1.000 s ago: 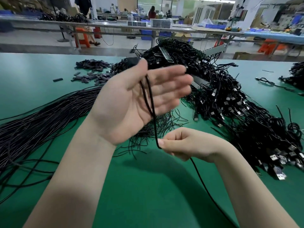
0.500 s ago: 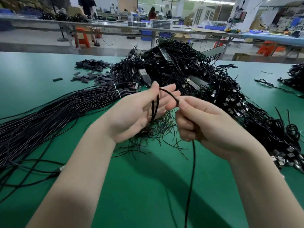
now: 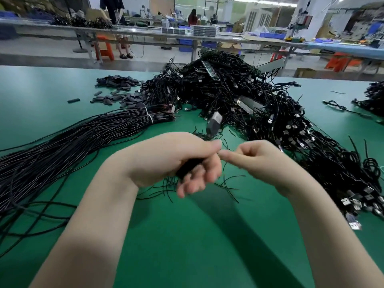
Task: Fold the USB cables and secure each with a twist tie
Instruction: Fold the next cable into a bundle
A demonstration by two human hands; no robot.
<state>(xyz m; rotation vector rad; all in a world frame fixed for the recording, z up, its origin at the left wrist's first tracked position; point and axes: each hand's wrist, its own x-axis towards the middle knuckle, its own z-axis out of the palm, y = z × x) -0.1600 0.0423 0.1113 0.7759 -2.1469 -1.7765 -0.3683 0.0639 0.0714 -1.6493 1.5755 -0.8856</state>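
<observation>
My left hand point(image 3: 176, 161) grips a folded black USB cable point(image 3: 188, 168) as a tight bundle in its palm, and the cable's USB plug point(image 3: 214, 121) sticks up above the fingers. My right hand point(image 3: 259, 161) is curled just to the right, its fingertips meeting the left thumb; whether it pinches a cable end or a tie is hidden by blur. Short black twist ties point(image 3: 226, 183) lie scattered on the green table point(image 3: 187, 235) under both hands.
A big heap of folded USB cables point(image 3: 239, 96) fills the table's middle and right. Long straight cables in a bundle point(image 3: 72, 142) stretch off to the left. Small black sleeves point(image 3: 116, 90) lie at the back left. Another cable pile point(image 3: 374, 94) sits at the far right edge.
The left hand has closed around the cable, now gathered into a bundle with its plug sticking up. The right hand has moved in beside the left fingertips, and the hanging strand is gone.
</observation>
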